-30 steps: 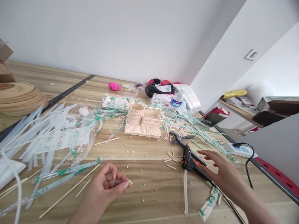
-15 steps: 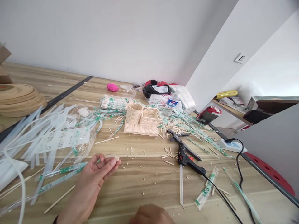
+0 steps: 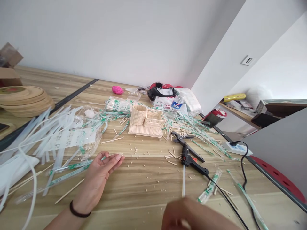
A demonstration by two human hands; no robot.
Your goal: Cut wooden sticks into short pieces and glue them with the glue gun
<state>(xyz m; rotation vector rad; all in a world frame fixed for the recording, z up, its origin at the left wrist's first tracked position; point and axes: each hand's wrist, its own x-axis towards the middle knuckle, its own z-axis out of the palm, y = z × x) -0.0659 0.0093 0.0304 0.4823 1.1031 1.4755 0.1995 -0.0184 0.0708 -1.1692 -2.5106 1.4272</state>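
My left hand (image 3: 102, 169) is closed in a pinch above the left middle of the table. Small pale wooden bits (image 3: 121, 154) show at its fingertips. At the bottom edge, my right hand (image 3: 192, 214) is smeared by motion and its fingers are hard to make out. Beyond the hands stands a model made of wooden sticks (image 3: 146, 131), with a round upright part and an open boxy frame on a flat base. Tiny cut stick bits (image 3: 136, 149) lie scattered in front of it. A black glue gun (image 3: 189, 159) and cutting pliers (image 3: 182, 138) rest on the right.
Clear plastic strips (image 3: 57, 134) and green-printed wrappers (image 3: 195, 119) spread over the table. A water bottle (image 3: 177, 104), a pink yarn ball (image 3: 117, 89) and a wood-strip roll (image 3: 26, 100) stand farther back. Black cords run to a power strip (image 3: 237, 148) at the right edge.
My right hand has moved right and farther into view from the bottom edge. My left hand keeps its pinch. The view has shifted slightly, showing more of the left side.
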